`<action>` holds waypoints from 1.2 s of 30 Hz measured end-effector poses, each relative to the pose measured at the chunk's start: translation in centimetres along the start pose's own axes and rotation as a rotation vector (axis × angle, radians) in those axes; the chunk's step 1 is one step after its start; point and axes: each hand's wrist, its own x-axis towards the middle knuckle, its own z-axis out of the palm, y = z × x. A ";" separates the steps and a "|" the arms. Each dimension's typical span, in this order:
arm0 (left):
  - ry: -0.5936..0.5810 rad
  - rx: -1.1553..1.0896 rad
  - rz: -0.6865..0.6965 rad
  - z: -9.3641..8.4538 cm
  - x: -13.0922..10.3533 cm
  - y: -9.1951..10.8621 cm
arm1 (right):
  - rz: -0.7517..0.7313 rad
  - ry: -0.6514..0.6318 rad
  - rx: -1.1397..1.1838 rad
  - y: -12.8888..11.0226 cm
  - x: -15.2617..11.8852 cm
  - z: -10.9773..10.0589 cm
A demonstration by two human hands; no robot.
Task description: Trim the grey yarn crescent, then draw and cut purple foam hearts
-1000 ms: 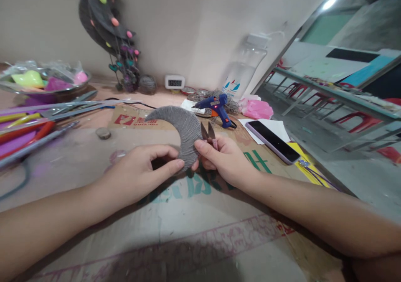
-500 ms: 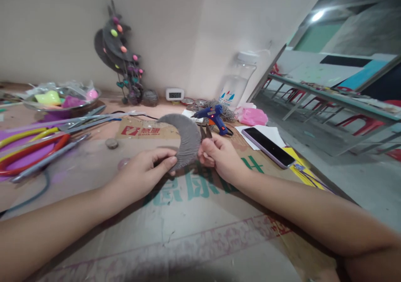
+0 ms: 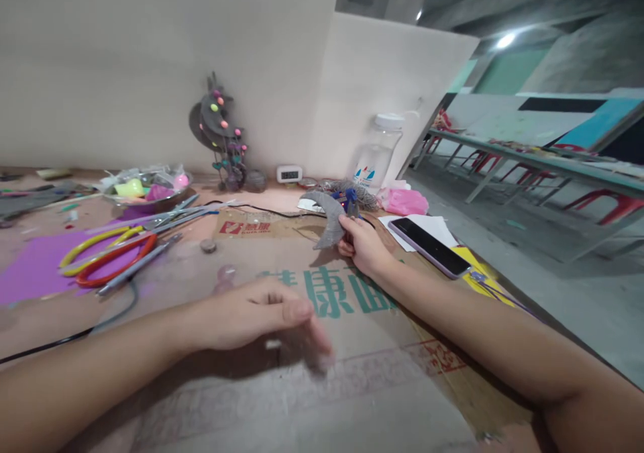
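Observation:
My right hand (image 3: 366,243) pinches a grey, yarn-wrapped crescent moon (image 3: 331,223) by its outer edge, holding it above the cardboard near the back of the table. A blue glue gun (image 3: 350,196) is partly hidden behind the crescent. Closer to me, my left hand (image 3: 266,313) hovers over the cardboard (image 3: 241,399) with its fingers apart. It holds nothing, and its fingertips are blurred by motion.
Scissors with red and yellow handles (image 3: 121,270) lie at left beside a bowl (image 3: 171,194) of bright pieces. A decorated moon ornament (image 3: 221,127) leans on the wall. A timer (image 3: 289,174), water bottle (image 3: 378,154) and phone (image 3: 430,246) stand or lie further right.
My left hand has let go of the crescent and come down toward me. My right hand still holds the crescent, now further right, in front of the glue gun. The view has tilted upward.

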 end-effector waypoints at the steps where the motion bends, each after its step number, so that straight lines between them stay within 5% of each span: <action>1: 0.089 0.046 -0.010 0.0 0.0 0.2 | 0.003 -0.002 -0.004 0.1 0.0 0.0; 3: 0.136 0.174 -0.026 -0.2 0.0 0.4 | 0.006 0.001 -0.011 0.2 -0.1 0.0; 6: -0.319 -0.109 -0.031 -0.9 -0.5 1.1 | 0.000 0.008 -0.026 0.1 -0.2 0.0; 8: -0.467 -0.330 -0.146 -1.8 -1.0 2.1 | -0.006 0.010 -0.048 -0.1 -0.2 0.1; 11: -0.189 -0.138 -0.328 -3.6 -1.9 3.5 | -0.002 0.007 -0.121 -0.2 -0.2 0.1; 14: 0.024 0.127 -0.290 -5.6 -2.6 4.4 | 0.013 0.015 -0.241 -0.2 -0.4 0.2; 21: 0.226 0.624 -0.254 -9.6 -4.4 4.6 | -0.038 0.142 -0.564 -0.5 -1.4 0.9; 36: 0.375 0.556 -0.567 -15.4 -8.8 1.6 | -0.169 0.151 -0.932 -1.1 -1.4 1.5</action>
